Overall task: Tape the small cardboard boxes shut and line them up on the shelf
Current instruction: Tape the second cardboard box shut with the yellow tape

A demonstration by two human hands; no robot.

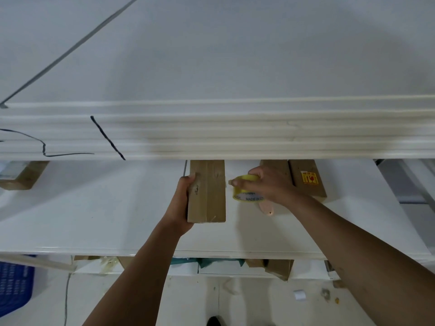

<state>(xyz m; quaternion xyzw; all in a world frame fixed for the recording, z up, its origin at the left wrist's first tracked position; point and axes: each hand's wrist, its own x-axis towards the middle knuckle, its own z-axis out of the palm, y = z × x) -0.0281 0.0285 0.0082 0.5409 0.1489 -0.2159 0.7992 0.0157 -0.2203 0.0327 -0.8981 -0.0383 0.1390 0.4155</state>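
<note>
Blue perforated crate (pixel 14 285) sitting low left, under the smooth white shelf (pixel 117 208). Left hand (pixel 186 198) gripping the long side of a slim brown cardboard box (pixel 207 191) lying on the shelf, its seam glossy with tape. Right hand (pixel 270 184), just beside, curling over a yellow tape roll (pixel 247 191) printed "MADE IN". Behind it, second box (pixel 308 180) carrying a yellow-and-red sticker, writing unreadable.

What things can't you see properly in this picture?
All in the head view:
- Held box: far end hidden under the upper shelf.
- Middle box: mostly hidden by the right hand.
- Sticker: too small to read.
- Tape print: partly covered by that hand.
- Left box: blurred, top cut off by the shelf.
</note>
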